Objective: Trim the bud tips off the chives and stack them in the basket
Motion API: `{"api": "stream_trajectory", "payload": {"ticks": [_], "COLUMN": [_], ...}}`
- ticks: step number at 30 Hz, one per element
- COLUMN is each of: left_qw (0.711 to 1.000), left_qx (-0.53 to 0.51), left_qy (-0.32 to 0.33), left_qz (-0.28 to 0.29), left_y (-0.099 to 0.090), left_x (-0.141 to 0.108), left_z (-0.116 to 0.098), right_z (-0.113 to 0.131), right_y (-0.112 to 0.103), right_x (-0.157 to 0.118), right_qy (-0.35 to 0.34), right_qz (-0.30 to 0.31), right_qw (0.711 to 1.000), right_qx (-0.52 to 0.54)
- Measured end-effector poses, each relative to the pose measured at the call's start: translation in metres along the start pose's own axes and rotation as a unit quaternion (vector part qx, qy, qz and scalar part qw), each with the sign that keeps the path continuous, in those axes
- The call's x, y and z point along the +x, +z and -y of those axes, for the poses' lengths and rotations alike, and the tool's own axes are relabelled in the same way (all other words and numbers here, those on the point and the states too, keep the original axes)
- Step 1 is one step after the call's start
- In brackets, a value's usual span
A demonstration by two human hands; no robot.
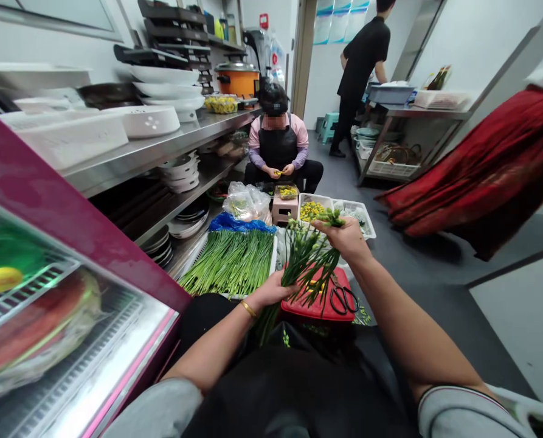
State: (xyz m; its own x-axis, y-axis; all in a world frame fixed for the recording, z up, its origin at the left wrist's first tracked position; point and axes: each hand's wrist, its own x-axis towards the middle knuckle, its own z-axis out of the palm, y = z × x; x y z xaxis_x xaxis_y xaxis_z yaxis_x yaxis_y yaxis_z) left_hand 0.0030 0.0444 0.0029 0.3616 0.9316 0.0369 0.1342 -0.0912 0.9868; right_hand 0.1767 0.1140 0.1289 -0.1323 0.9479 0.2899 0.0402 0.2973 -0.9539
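My left hand (275, 289) is closed around a bunch of green flowering chives (298, 255), whose budded tops point up and away from me. Higher and to the right, my right hand (346, 236) grips several chive stems by their bud ends, with the stems hanging down beside the bunch. Below my hands lies a red box-like surface (314, 307) with black-handled scissors (343, 299) on it. To the left, a white basket (275, 248) holds many trimmed green stems (235, 258) laid side by side, with blue plastic (241, 222) at its far edge.
Opposite sits a co-worker (278, 146) handling something yellow. White baskets (366, 214) with yellow flowers stand between us. A steel shelf (162, 146) with dishes runs along the left, above a glass-fronted cooler (70, 316). Another person (365, 67) stands at a far table. Red cloth (481, 164) hangs right.
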Motion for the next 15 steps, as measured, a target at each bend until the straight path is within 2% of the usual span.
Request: {"api": "stream_trajectory", "payload": {"ticks": [3, 10, 12, 15], "left_qw": [1.0, 1.0, 0.998, 0.988], "left_qx": [0.003, -0.017, -0.048, -0.103], "left_qy": [-0.007, -0.002, -0.023, -0.041], "left_qz": [-0.007, -0.015, 0.023, 0.111], "left_y": [-0.001, 0.002, 0.001, -0.001], "left_x": [0.0, -0.005, -0.007, -0.01], "left_z": [0.001, 0.003, 0.004, 0.004], "right_z": [0.0, 0.014, 0.014, 0.01], "right_y": [-0.002, -0.001, 0.001, 0.002], "right_x": [0.0, -0.005, -0.009, -0.014], "right_qy": [0.018, 0.094, 0.11, 0.108], "right_qz": [-0.015, 0.084, 0.077, 0.058], "right_qw": [0.999, 0.991, 0.99, 0.991], "right_qx": [0.031, 0.033, 0.054, 0.056]}}
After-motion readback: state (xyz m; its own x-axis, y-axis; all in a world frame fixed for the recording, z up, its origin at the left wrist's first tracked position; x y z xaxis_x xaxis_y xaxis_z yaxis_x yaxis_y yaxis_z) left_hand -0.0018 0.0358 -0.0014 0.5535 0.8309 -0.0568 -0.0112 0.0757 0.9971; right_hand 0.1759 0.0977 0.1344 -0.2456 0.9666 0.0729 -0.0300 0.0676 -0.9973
